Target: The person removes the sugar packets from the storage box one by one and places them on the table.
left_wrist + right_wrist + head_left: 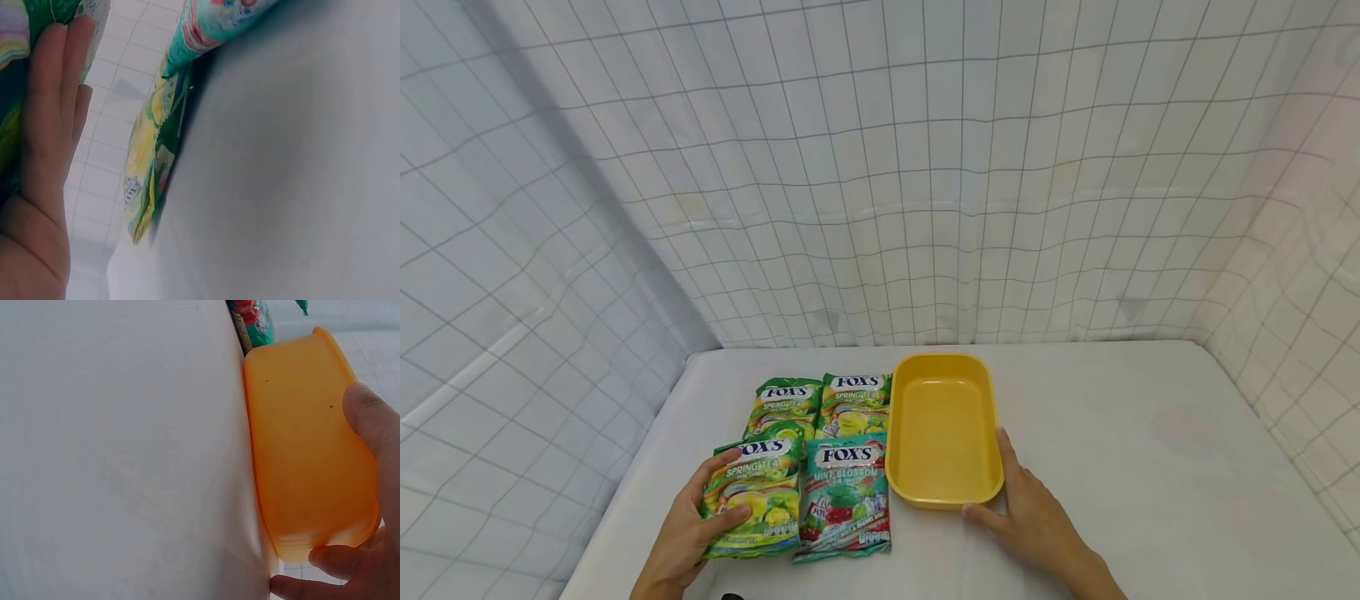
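The white desk (1112,433) lies open and bare to the right of my work; its left edge runs close beside my left hand (688,525), and grid-patterned sheets wall in the far side. My left grip is closed on the near-left Fox's Spring Tea candy bag (752,496), a green and yellow pouch, thumb across its front and fingers along its left edge. Just right of it lies a teal Fox's Mint Blossom bag (844,496); two more Spring Tea bags (820,404) sit beyond. My right hand (1030,508) holds the near-right corner of the empty yellow tray (943,421), fingers along its side wall.
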